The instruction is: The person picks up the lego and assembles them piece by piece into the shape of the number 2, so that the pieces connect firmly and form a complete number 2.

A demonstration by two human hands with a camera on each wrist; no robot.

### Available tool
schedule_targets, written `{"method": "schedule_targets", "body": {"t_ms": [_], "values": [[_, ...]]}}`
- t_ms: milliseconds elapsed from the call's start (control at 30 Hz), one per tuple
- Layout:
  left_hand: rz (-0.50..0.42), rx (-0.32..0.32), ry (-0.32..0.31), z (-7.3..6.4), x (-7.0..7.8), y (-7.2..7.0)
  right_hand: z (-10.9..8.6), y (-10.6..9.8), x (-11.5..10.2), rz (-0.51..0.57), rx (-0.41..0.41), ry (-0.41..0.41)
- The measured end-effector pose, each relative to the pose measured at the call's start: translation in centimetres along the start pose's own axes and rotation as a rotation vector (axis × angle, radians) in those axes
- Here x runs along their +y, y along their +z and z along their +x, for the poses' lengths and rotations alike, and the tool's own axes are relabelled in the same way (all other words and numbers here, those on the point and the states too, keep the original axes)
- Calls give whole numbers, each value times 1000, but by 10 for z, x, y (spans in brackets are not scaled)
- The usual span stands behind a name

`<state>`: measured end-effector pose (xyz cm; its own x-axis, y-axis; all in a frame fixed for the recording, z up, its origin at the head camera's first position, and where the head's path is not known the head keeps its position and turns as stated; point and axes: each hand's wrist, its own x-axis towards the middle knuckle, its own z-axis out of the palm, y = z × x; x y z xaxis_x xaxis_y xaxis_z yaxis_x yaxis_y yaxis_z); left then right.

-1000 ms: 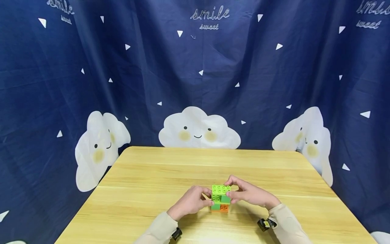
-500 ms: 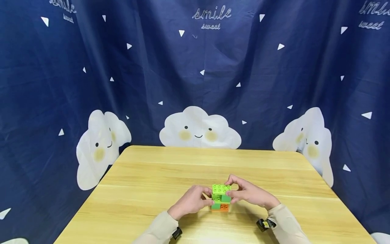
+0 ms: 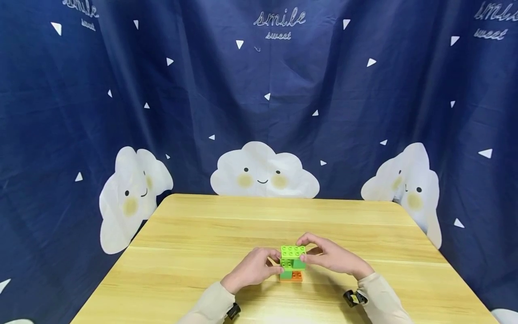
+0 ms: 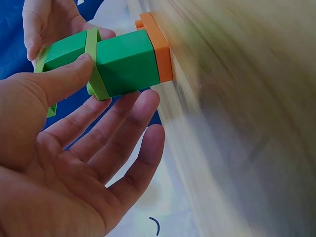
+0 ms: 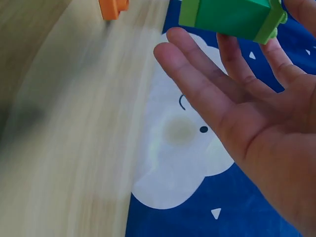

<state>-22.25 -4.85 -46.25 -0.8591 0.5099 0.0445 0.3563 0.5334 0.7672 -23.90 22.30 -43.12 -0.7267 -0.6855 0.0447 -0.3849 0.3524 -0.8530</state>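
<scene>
A small tower of toy building bricks stands on the table between both hands. Its base is an orange studded plate [image 3: 297,276] [image 4: 159,47], with a dark green brick [image 3: 286,275] [image 4: 128,64] on its left part. Above sits a light green plate [image 3: 287,264], then a second dark green brick [image 3: 300,263] [image 5: 232,17] on the right, and a light green plate [image 3: 292,251] on top. My left hand [image 3: 256,266] pinches the middle light green plate between thumb and forefinger. At the top plate, my right hand [image 3: 333,257] grips front and back with thumb and fingertips, other fingers extended.
The tower is on a wooden table [image 3: 194,256], toward its near side. Behind the far edge hangs a dark blue curtain [image 3: 186,103] printed with white clouds and triangles. Dark wrist devices [image 3: 233,310] sit at the beige sleeves [image 3: 382,297].
Both hands keep their holds on the tower, which looks the same. Only a slight shift of the whole head view shows.
</scene>
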Motion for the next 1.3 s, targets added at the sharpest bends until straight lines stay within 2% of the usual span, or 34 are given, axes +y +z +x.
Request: {"method": "schedule_targets", "body": {"t_ms": [100, 233, 433, 567, 900, 1300], "values": [[20, -3, -3, -1, 2, -2, -2, -3, -2, -50, 22, -18], [34, 7, -10, -3, 6, -9, -5, -8, -4, -41, 42, -18], [-36, 58, 0, -6, 13, -25, -7, -14, -4, -19, 57, -31], [-80, 79, 4, -7, 16, -31, -7, -14, -5, -13, 55, -41], [-150, 91, 22, -6, 20, -29, -5, -8, -4, 10, 32, -48], [-150, 104, 48, -5, 18, -23, -4, -5, -5, -29, 33, -33]]}}
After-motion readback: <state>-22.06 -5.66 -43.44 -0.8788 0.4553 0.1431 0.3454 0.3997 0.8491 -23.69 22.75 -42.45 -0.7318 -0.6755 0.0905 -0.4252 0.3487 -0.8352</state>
